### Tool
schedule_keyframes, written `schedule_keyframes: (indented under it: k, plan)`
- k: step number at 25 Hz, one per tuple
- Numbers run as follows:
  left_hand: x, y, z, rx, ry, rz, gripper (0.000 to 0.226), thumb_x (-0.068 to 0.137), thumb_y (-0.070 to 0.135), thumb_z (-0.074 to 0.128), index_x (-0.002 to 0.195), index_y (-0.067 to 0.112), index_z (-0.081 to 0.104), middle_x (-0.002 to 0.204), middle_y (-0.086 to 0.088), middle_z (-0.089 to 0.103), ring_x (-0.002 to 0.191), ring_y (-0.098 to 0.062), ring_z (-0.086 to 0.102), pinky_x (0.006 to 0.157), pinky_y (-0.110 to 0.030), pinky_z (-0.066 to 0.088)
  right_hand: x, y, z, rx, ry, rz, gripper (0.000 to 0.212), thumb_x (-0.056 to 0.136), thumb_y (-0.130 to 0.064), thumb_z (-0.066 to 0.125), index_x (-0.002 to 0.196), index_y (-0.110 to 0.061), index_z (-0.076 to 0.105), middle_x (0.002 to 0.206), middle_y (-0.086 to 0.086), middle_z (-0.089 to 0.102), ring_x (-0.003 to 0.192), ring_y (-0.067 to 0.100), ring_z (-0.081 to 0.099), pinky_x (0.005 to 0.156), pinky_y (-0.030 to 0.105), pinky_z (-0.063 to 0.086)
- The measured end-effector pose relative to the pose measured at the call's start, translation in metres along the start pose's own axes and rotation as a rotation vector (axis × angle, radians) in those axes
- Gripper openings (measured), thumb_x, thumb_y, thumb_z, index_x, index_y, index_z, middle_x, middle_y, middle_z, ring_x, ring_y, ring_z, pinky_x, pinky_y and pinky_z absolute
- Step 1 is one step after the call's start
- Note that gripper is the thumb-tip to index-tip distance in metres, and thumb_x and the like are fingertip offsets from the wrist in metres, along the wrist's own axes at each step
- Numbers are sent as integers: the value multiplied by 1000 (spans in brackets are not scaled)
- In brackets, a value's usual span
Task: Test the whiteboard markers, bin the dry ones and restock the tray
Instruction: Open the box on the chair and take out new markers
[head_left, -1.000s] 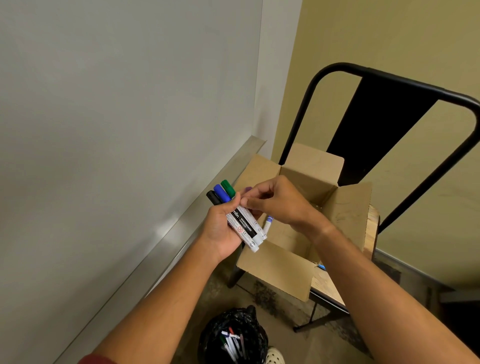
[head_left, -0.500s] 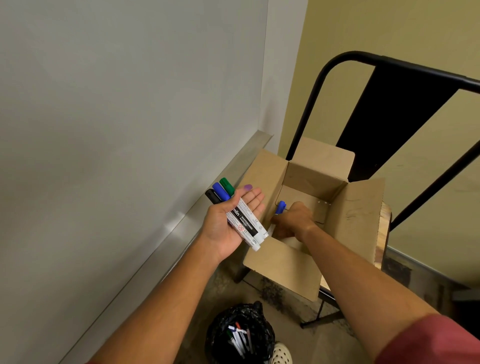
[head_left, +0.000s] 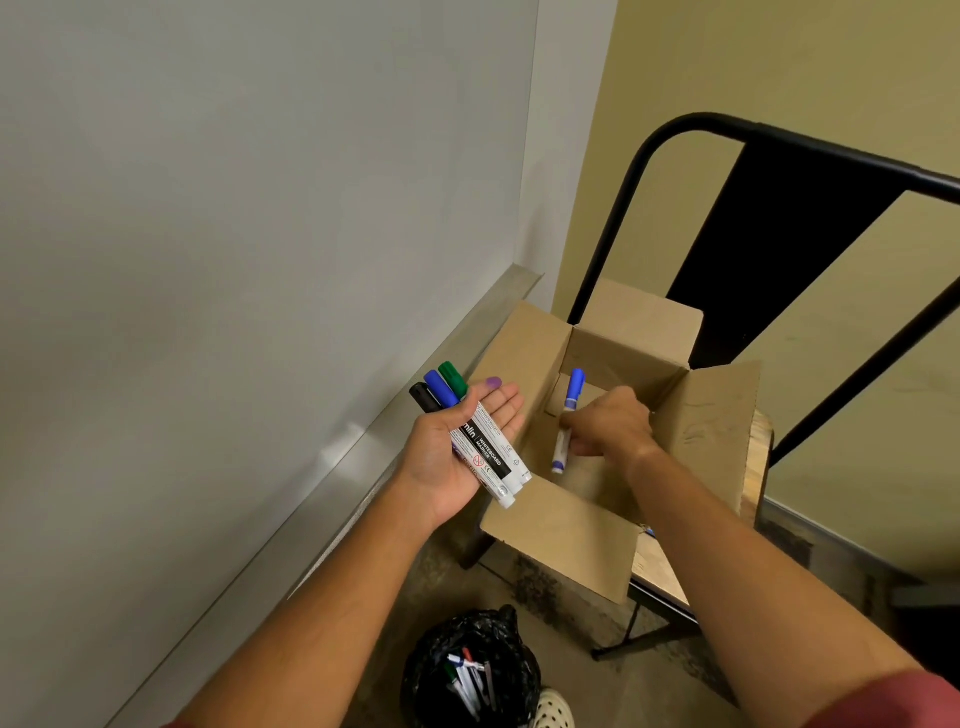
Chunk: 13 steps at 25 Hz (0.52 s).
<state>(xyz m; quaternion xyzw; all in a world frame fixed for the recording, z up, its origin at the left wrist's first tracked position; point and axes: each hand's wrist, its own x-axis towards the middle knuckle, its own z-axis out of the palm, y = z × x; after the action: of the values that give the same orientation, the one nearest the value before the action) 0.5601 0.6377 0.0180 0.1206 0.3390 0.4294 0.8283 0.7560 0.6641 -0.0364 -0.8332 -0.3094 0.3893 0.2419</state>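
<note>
The right hand (head_left: 605, 423) has lifted a blue-capped white marker (head_left: 568, 420) from the open cardboard box (head_left: 722, 426), gripping it; the left hand (head_left: 457, 452), fingers loosely extended, cradles four capped markers (head_left: 485, 447), so restocking continues.

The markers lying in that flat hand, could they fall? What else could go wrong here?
Yes, maybe. The left hand lies nearly flat under its markers, fingers hardly curled, so a tilt could roll them off, perhaps down into the bin with the thrown-away ones.

The right hand pinches the blue marker only near its middle, over the cardboard box; a loose grip could drop it back in.
</note>
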Motion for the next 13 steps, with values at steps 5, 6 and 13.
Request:
schedule_keyframes:
  k: [5, 6, 13]
  plan:
    - [2, -4, 13, 17, -30, -13, 48, 85, 14, 52, 130, -3, 49, 133, -23, 55, 125, -33, 52, 107, -42, 39, -41, -26, -50, 207, -83, -187, 11, 74, -12, 82, 74, -6, 73, 72, 11, 74, 67, 21, 73, 65, 32, 61]
    - [2, -4, 17, 28, -35, -12, 49, 84, 15, 52, 130, -2, 49, 134, -23, 55, 126, -33, 52, 106, -42, 40, -52, -32, -56, 236, -137, -225, 12, 75, -11, 82, 77, -4, 73, 75, 12, 74, 69, 22, 73, 64, 30, 60]
    - [-4, -8, 31, 114, -110, -36, 45, 90, 21, 51, 132, 5, 51, 129, -17, 60, 120, -34, 57, 103, -47, 42, -94, -62, -66, -49, -402, -501, 7, 79, -15, 79, 81, -9, 76, 77, 3, 76, 75, 15, 73, 65, 28, 61]
